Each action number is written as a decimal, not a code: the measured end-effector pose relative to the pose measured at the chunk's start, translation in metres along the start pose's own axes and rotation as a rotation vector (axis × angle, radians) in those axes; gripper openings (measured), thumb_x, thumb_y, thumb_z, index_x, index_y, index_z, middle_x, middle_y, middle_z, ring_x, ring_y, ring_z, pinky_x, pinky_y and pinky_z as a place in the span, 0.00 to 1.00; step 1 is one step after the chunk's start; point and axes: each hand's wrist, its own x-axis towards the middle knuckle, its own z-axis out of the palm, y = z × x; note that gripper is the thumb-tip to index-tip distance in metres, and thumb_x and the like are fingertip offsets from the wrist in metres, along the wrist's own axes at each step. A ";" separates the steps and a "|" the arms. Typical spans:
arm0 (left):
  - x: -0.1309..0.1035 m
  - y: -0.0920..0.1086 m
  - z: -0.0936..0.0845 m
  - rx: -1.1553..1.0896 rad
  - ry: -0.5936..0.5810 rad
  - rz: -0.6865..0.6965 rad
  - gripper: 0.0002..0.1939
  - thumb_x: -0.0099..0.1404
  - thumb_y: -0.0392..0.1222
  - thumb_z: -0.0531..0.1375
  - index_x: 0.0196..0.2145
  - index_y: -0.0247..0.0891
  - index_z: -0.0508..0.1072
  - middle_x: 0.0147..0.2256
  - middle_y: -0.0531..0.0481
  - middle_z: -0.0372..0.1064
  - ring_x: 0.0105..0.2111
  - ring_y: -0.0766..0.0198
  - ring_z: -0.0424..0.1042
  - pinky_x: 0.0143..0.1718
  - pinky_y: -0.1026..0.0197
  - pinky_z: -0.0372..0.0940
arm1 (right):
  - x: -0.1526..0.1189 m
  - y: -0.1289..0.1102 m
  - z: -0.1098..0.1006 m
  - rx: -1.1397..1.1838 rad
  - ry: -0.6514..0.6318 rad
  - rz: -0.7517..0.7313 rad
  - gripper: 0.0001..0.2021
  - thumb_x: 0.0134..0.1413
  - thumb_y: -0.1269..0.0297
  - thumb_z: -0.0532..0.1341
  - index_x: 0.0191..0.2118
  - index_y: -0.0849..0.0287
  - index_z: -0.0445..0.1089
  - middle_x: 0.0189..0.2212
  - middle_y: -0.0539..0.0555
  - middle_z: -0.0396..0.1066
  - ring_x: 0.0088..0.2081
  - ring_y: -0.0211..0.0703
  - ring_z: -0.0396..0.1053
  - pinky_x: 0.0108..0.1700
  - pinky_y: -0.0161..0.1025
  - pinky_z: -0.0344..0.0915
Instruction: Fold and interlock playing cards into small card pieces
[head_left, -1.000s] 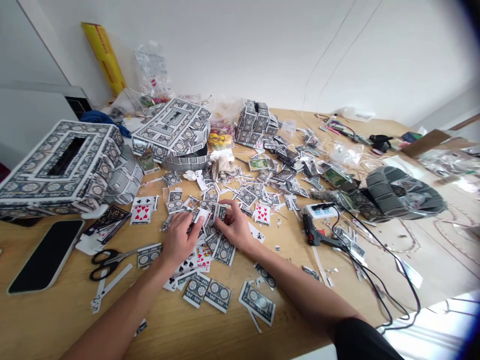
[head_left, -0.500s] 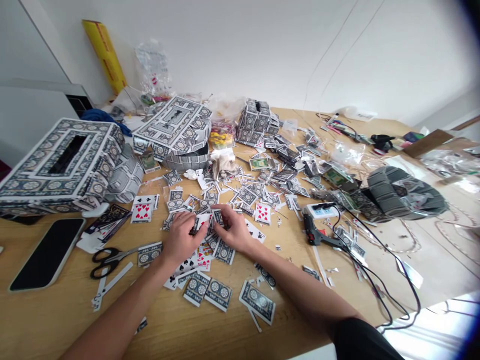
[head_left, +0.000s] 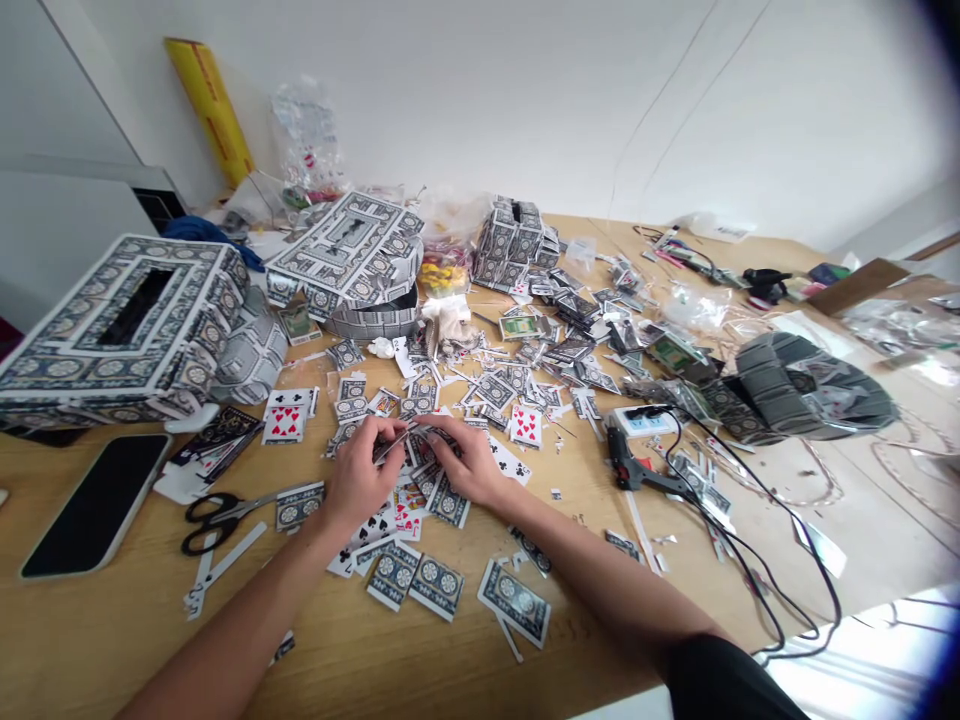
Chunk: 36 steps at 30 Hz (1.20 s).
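Near the middle of the table, my left hand (head_left: 366, 472) pinches a small playing card piece (head_left: 397, 440), seen nearly edge-on. My right hand (head_left: 466, 462) closes its fingers on the other end of the piece, its fingertips close to those of my left hand. Beneath both hands lie overlapping cards, some face up and some with patterned backs (head_left: 448, 503). Two patterned card pieces (head_left: 436, 588) rest just in front of the hands, with another patterned card (head_left: 516, 603) to their right. A ten of hearts (head_left: 526, 426) lies beyond my right hand.
Black scissors (head_left: 214, 522) and a phone (head_left: 97, 508) lie at left. A card-covered box (head_left: 124, 330) stands behind them. At right are a glue gun (head_left: 637, 470), a white power strip (head_left: 643, 422), black cables and a woven card basket (head_left: 814, 390). Card scraps cover the middle.
The card between my hands has turned from showing its white face to nearly edge-on. My left fingers have shifted slightly, and my right fingertips have come closer to them.
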 end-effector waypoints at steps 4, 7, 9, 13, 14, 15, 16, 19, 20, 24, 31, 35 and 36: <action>0.001 0.000 -0.001 0.024 0.001 0.024 0.01 0.71 0.40 0.58 0.40 0.44 0.68 0.43 0.49 0.81 0.43 0.57 0.80 0.48 0.56 0.72 | 0.001 0.001 0.002 -0.016 0.040 -0.019 0.14 0.72 0.61 0.61 0.58 0.52 0.75 0.51 0.57 0.81 0.53 0.50 0.79 0.57 0.48 0.73; 0.001 0.001 -0.002 0.057 -0.012 0.031 0.04 0.73 0.42 0.58 0.44 0.43 0.71 0.40 0.48 0.80 0.41 0.57 0.79 0.46 0.57 0.72 | 0.001 0.003 0.004 -0.016 0.068 -0.021 0.14 0.71 0.61 0.62 0.58 0.52 0.75 0.51 0.57 0.81 0.52 0.50 0.79 0.57 0.47 0.73; 0.001 0.000 -0.002 0.071 -0.010 0.036 0.06 0.74 0.44 0.58 0.45 0.42 0.72 0.40 0.47 0.79 0.41 0.57 0.79 0.47 0.56 0.72 | 0.000 0.005 0.005 -0.019 0.088 0.004 0.14 0.71 0.61 0.61 0.58 0.52 0.74 0.52 0.57 0.81 0.51 0.50 0.79 0.56 0.46 0.73; 0.000 -0.002 0.000 0.081 0.009 0.042 0.08 0.76 0.45 0.57 0.47 0.42 0.72 0.42 0.46 0.79 0.42 0.55 0.79 0.47 0.56 0.71 | -0.002 0.008 0.005 -0.024 0.135 0.116 0.17 0.70 0.60 0.62 0.61 0.52 0.70 0.44 0.54 0.82 0.41 0.47 0.80 0.47 0.43 0.74; 0.000 -0.003 0.000 0.086 0.013 0.041 0.08 0.76 0.46 0.57 0.47 0.42 0.72 0.42 0.46 0.79 0.42 0.55 0.78 0.47 0.56 0.71 | -0.002 0.009 0.006 -0.016 0.137 0.137 0.17 0.70 0.59 0.63 0.61 0.53 0.70 0.41 0.53 0.81 0.39 0.47 0.79 0.45 0.42 0.73; 0.000 -0.003 0.000 0.091 0.015 0.042 0.08 0.76 0.46 0.57 0.47 0.42 0.72 0.41 0.46 0.78 0.41 0.55 0.78 0.46 0.56 0.70 | -0.002 0.009 0.006 -0.007 0.137 0.149 0.17 0.69 0.59 0.63 0.60 0.53 0.70 0.38 0.52 0.81 0.38 0.46 0.79 0.43 0.41 0.73; 0.000 -0.003 0.000 0.096 0.015 0.045 0.07 0.76 0.46 0.57 0.46 0.42 0.72 0.40 0.46 0.78 0.40 0.55 0.78 0.45 0.56 0.70 | -0.002 0.009 0.006 0.002 0.137 0.149 0.16 0.69 0.59 0.63 0.59 0.54 0.70 0.38 0.52 0.81 0.38 0.46 0.79 0.43 0.41 0.73; 0.000 -0.002 0.000 0.103 0.011 0.056 0.07 0.77 0.45 0.56 0.39 0.42 0.69 0.34 0.48 0.75 0.36 0.57 0.75 0.42 0.58 0.68 | -0.002 0.008 0.007 0.007 0.140 0.092 0.13 0.69 0.59 0.64 0.55 0.54 0.72 0.45 0.56 0.82 0.44 0.48 0.80 0.48 0.43 0.74; 0.001 -0.001 -0.001 0.102 0.010 0.059 0.09 0.77 0.44 0.56 0.37 0.42 0.68 0.33 0.49 0.73 0.35 0.58 0.74 0.41 0.58 0.67 | -0.002 0.008 0.007 0.002 0.138 0.068 0.13 0.68 0.60 0.65 0.54 0.54 0.73 0.47 0.56 0.82 0.46 0.49 0.80 0.49 0.43 0.74; 0.001 -0.001 -0.001 0.092 0.007 0.077 0.11 0.79 0.43 0.55 0.36 0.42 0.67 0.32 0.50 0.71 0.33 0.60 0.72 0.39 0.59 0.64 | 0.000 0.007 0.006 -0.026 0.125 -0.012 0.11 0.68 0.62 0.65 0.53 0.53 0.76 0.47 0.55 0.82 0.47 0.48 0.80 0.51 0.44 0.74; 0.004 0.000 -0.002 0.093 -0.004 0.080 0.12 0.79 0.43 0.54 0.34 0.42 0.66 0.31 0.50 0.69 0.34 0.60 0.71 0.39 0.59 0.63 | 0.001 0.006 0.005 -0.028 0.132 -0.018 0.10 0.68 0.63 0.66 0.53 0.53 0.76 0.45 0.55 0.82 0.47 0.49 0.80 0.51 0.45 0.74; 0.003 0.001 -0.003 0.085 -0.006 0.077 0.12 0.79 0.42 0.54 0.34 0.42 0.66 0.31 0.50 0.69 0.33 0.60 0.71 0.39 0.59 0.62 | -0.002 0.009 0.008 -0.001 0.125 0.072 0.11 0.68 0.60 0.65 0.53 0.53 0.75 0.43 0.55 0.83 0.42 0.50 0.81 0.43 0.44 0.76; 0.003 0.001 -0.003 0.085 -0.005 0.078 0.12 0.79 0.42 0.54 0.34 0.42 0.66 0.31 0.50 0.69 0.33 0.60 0.70 0.39 0.59 0.62 | -0.002 0.010 0.008 0.009 0.122 0.089 0.12 0.68 0.60 0.65 0.54 0.54 0.75 0.42 0.55 0.83 0.39 0.49 0.81 0.41 0.43 0.76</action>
